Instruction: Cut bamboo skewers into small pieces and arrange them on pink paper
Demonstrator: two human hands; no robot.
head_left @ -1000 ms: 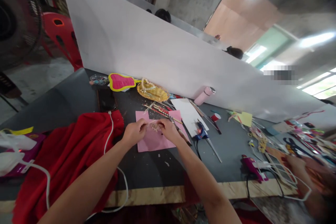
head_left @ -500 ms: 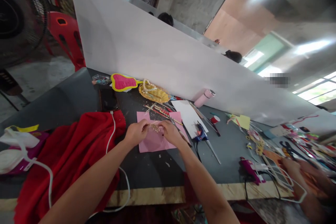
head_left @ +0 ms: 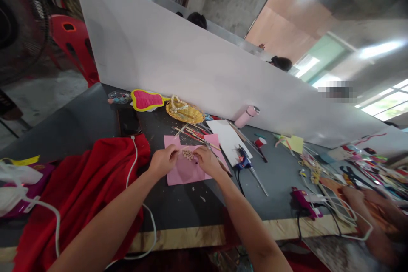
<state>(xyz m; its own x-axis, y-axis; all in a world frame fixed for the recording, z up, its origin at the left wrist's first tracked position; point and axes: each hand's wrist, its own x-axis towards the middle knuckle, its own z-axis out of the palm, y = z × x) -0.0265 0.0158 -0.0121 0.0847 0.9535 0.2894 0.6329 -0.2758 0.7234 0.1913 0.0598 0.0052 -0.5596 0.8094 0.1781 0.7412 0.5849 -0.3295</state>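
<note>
Small pale bead-like pieces [head_left: 188, 154] cluster mid-frame over pink paper [head_left: 185, 174], between left hand [head_left: 163, 160] and right hand [head_left: 206, 160], both curled, their exact grip unclear. Sticks [head_left: 195, 134] lie just above; red cloth [head_left: 92, 182] lies left.

Both bare arms [head_left: 110, 216] reach forward, slanting inward; the left hand [head_left: 162, 161] and the right hand [head_left: 206, 160] face each other, near but apart, fingers [head_left: 172, 152] curled, though I can't make out their grip.

The grey table [head_left: 79, 125] bears pink paper [head_left: 188, 175], red cloth [head_left: 83, 182], a phone [head_left: 129, 122] and a yellow basket [head_left: 195, 115].
</note>
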